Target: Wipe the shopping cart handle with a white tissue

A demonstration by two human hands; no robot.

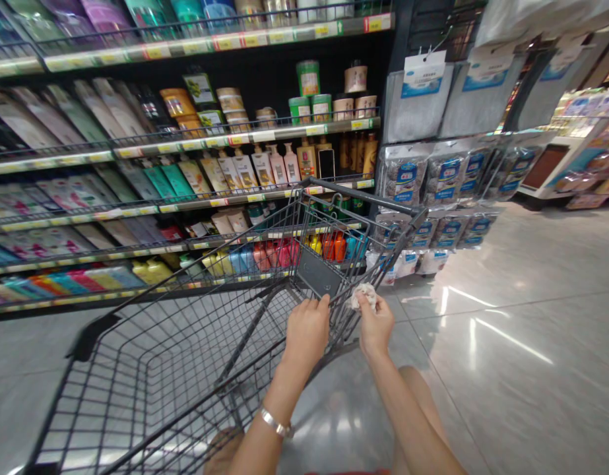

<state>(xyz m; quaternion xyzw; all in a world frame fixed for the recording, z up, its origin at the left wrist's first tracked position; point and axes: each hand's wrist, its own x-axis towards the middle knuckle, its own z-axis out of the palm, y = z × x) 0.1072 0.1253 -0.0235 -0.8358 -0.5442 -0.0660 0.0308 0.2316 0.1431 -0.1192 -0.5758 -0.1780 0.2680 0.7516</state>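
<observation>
A dark wire shopping cart (225,369) stands in front of me, its handle (358,196) toward the upper right. My left hand (307,330), with a silver band at the wrist, is closed around the cart's near top rim. To its right, my right hand (376,323) pinches a crumpled whitish cloth or tissue (363,297) beside the cart's handle end. The cloth is close to the cart's side bars; I cannot tell whether it touches them. A grey plastic flap (318,272) shows in the cart beyond my left hand. No goods show in the basket.
Shelves (264,135) of bottles and tubs run behind the cart. Bagged scourers (406,173) and grey packs (417,99) hang at the shelf end. Shiny tiled floor (532,316) lies on the right, with another display (581,152) beyond.
</observation>
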